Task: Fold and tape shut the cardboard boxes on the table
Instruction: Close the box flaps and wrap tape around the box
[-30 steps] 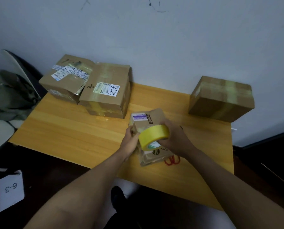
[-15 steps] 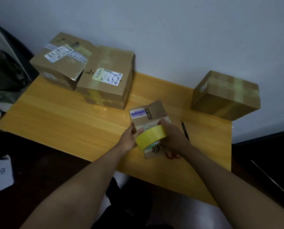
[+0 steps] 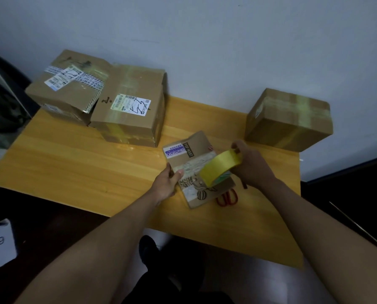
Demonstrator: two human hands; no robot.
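Change: against the picture half a second before, we saw the yellow tape roll (image 3: 220, 167) lifted higher and further right over the small box (image 3: 192, 170), and the scissors (image 3: 227, 197) showed more.
Left hand: our left hand (image 3: 169, 183) held the left edge of the small box, thumb on its top, fingers curled at the side.
Right hand: our right hand (image 3: 250, 165) gripped the tape roll, fingers curled over its rim.
Small box: flat brown cardboard with printed drawings and a pale tape band, lying on the wooden tabletop (image 3: 84, 163) near the front middle.
Other boxes: two taped boxes (image 3: 126, 106) touched each other at the far left; one taped box (image 3: 288, 119) stood far right by the wall.
Scissors: red handles, just right of the small box.
Free room: a broad bare part of the tabletop lay left of the small box; the front edge was near our wrists.
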